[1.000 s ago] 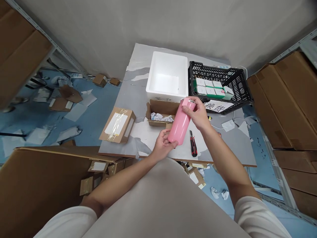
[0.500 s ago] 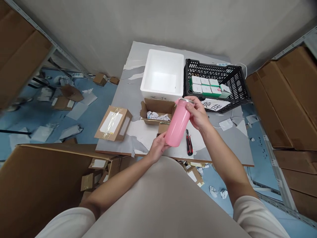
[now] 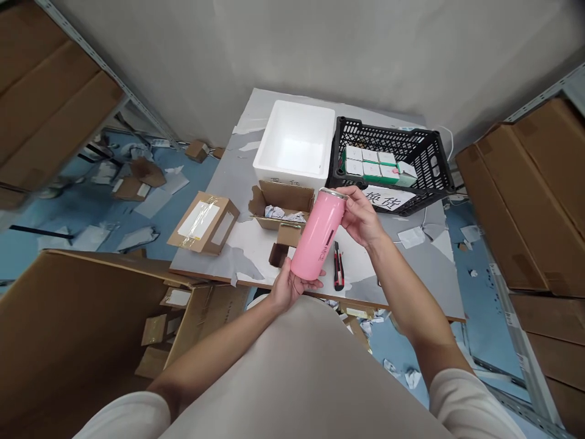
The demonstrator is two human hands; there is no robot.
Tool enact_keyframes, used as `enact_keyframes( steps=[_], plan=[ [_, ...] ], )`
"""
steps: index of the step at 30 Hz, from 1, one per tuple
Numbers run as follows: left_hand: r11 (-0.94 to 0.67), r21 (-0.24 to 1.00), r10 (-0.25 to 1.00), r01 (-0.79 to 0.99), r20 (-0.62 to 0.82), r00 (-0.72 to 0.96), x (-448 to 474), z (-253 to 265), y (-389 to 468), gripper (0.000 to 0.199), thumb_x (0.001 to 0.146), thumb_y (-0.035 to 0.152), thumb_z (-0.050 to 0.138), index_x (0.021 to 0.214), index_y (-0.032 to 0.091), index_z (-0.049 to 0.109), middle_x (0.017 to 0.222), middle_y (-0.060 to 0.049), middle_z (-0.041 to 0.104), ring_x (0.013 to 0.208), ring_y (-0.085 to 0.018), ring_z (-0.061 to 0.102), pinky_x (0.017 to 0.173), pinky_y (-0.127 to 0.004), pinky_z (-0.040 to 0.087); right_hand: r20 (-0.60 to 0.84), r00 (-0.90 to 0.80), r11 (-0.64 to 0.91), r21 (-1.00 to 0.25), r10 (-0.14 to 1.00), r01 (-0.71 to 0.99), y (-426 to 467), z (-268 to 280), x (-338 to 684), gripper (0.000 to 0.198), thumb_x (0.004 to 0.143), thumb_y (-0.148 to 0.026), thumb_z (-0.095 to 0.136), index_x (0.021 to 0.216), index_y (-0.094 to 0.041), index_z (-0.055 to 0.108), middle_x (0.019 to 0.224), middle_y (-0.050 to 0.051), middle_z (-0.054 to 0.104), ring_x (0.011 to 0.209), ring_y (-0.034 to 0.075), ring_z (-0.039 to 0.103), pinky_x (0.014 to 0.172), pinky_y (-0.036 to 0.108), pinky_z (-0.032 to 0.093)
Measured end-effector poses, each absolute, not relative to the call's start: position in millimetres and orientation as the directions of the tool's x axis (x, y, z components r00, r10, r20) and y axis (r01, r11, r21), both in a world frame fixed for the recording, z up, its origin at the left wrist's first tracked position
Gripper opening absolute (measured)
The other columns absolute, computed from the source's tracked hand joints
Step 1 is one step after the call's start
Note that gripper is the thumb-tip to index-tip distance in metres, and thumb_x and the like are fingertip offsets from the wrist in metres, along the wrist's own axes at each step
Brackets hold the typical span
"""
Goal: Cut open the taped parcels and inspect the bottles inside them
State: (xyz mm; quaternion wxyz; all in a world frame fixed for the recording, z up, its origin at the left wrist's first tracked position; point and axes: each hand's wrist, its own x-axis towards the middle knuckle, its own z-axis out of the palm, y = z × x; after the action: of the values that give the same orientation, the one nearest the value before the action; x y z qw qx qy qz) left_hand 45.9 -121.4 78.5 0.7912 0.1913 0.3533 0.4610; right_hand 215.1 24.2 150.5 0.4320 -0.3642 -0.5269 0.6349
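A pink thermos bottle (image 3: 318, 235) with a silver rim and dark lettering on its side is held tilted above the table's front. My left hand (image 3: 291, 285) supports its base from below, fingers curled under it. At the rim end, my right hand (image 3: 362, 218) grips the bottle's upper part from the right side. Just behind the bottle stand an open cardboard box (image 3: 284, 201) with crumpled paper inside and a smaller open brown box (image 3: 289, 235). To the right of the bottle, a red and black utility knife (image 3: 339, 268) lies on the table.
A white foam box (image 3: 292, 137) and a black crate (image 3: 388, 146) holding several white and green boxes stand at the back of the table (image 3: 247, 244). A taped carton (image 3: 203, 222) sits at left. Large cardboard box (image 3: 82, 323) stands left of me; shelves of cartons flank both sides.
The bottle has been turned about its length, so its lettering now faces me. It has shifted slightly left, and the left hand now reaches further under the base. My view has moved slightly.
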Motion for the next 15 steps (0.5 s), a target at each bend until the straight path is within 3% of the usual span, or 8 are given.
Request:
enact_keyframes(
  steps=[6,10,15],
  plan=[
    [0.574,0.539,0.804,-0.616,-0.513,0.300,46,84,-125,0.073,0.084,0.072,0.028,0.092,0.011,0.067,0.073,-0.012,0.070,0.058,-0.019,0.063,0.057,-0.029,0.045,-0.008,-0.525,-0.129,-0.972,0.851,-0.195,21,153,229,0.043,0.076,-0.063,0.058,0.101,-0.027,0.059,0.110,0.005,0.065,0.090,0.020,0.062,0.075,0.044,0.053],
    [0.676,0.484,0.724,-0.555,-0.573,0.383,39,89,-124,0.068,0.085,0.067,0.027,0.082,0.012,0.066,0.062,-0.011,0.066,0.051,-0.017,0.060,0.052,-0.027,0.043,0.047,-0.560,-0.019,-0.994,0.827,-0.112,23,151,230,0.050,0.065,-0.061,0.071,0.098,-0.026,0.058,0.108,0.004,0.065,0.084,0.018,0.062,0.071,0.038,0.052],
    [0.760,0.446,0.647,-0.474,-0.592,0.481,30,93,-119,0.061,0.084,0.065,0.033,0.083,0.014,0.067,0.060,-0.009,0.066,0.049,-0.016,0.059,0.048,-0.025,0.041,0.158,-0.581,0.100,-0.986,0.798,-0.132,23,154,215,0.053,0.060,-0.061,0.075,0.094,-0.026,0.054,0.112,0.005,0.063,0.098,0.022,0.060,0.077,0.038,0.050]
  ],
)
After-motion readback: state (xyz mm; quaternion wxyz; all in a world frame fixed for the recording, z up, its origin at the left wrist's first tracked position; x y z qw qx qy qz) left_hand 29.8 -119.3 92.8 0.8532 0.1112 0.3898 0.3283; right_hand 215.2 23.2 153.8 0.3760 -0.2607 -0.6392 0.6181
